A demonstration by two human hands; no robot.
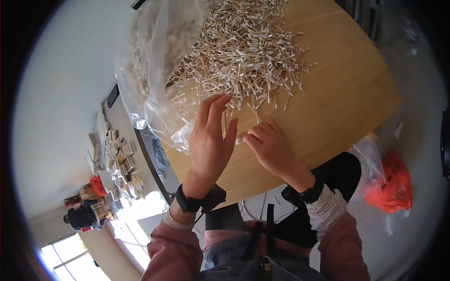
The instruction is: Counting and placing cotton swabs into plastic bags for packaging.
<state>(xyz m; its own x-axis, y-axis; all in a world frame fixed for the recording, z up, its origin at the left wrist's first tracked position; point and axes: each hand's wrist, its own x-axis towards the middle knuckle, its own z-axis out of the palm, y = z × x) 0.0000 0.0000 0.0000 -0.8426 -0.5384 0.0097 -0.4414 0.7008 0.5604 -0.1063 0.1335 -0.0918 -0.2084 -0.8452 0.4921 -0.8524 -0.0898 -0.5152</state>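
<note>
1. Swabs first: thin wooden-stick cotton swabs with white tips point(243, 51) heaped in a wide pile on the round light wooden table point(347, 93), sticks pointing every which way, no shared axis across the heap.
2. Near edge of the pile thinning out into loose strays just ahead of both hands, several lying roughly away-and-toward the person.
3. Small bundle of swabs point(240, 140) sitting between the two hands on the tabletop, long axis running about left to right, white tips poking out toward the left hand.
4. Left hand point(211, 140) up on its edge, palm turned toward the right, fingers straight and together and pointing away toward the pile; flat and unclenched, gripping nothing, fingertips right at the bundle's end.
5. Right hand point(272, 147) palm down, knuckles up, fingers curled and pinched in around the small bundle, wrist angled in from the lower right.
6. Black bands on both wrists, pink sleeves behind them.
7. Crumpled clear plastic bag point(154, 70) lying open on the table's left side, more swabs inside, mouth spilling into the heap.
8. Orange plastic bag point(396, 185) down on the floor to the right, well apart from the hands.
</note>
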